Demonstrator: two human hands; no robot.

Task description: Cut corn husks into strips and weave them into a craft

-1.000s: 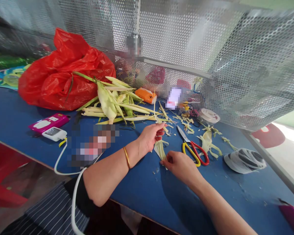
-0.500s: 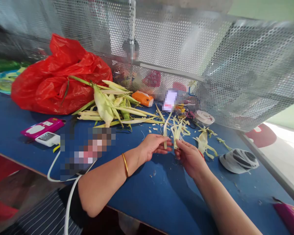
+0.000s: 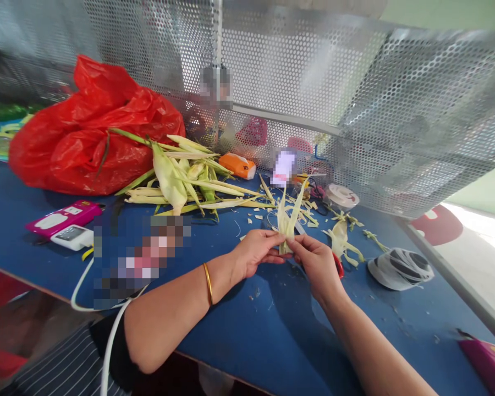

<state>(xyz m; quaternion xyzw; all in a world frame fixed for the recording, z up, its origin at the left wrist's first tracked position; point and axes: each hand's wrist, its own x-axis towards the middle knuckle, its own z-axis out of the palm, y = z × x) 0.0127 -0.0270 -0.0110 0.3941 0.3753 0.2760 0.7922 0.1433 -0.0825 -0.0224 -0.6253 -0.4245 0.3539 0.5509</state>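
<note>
You hold the pale corn husk strips (image 3: 287,223) between your two hands, above the near middle part of the blue counter (image 3: 235,335), and their free ends point up and away from you. The grip of your left hand (image 3: 259,250) is closed on the lower part of these strips, with the thumb at the front and the other fingers behind. The grip of your right hand (image 3: 313,261) pinches the same strips from the other side, and your fingertips almost meet there. On your left wrist there is a gold bangle (image 3: 208,283). A pair of scissors with a red handle (image 3: 338,266) lies partly hidden behind your right hand. To the right of it, a small husk piece (image 3: 340,242) lies with its ends spread, and farther right stands a black and white spool (image 3: 401,268). Beyond your hands, small husk scraps are scattered on the counter, near a white tape roll (image 3: 342,196). At the left, a pile of husks (image 3: 169,179) lies against a red plastic bag (image 3: 99,137), and an orange tissue pack (image 3: 237,165) sits just beside this pile.
</note>
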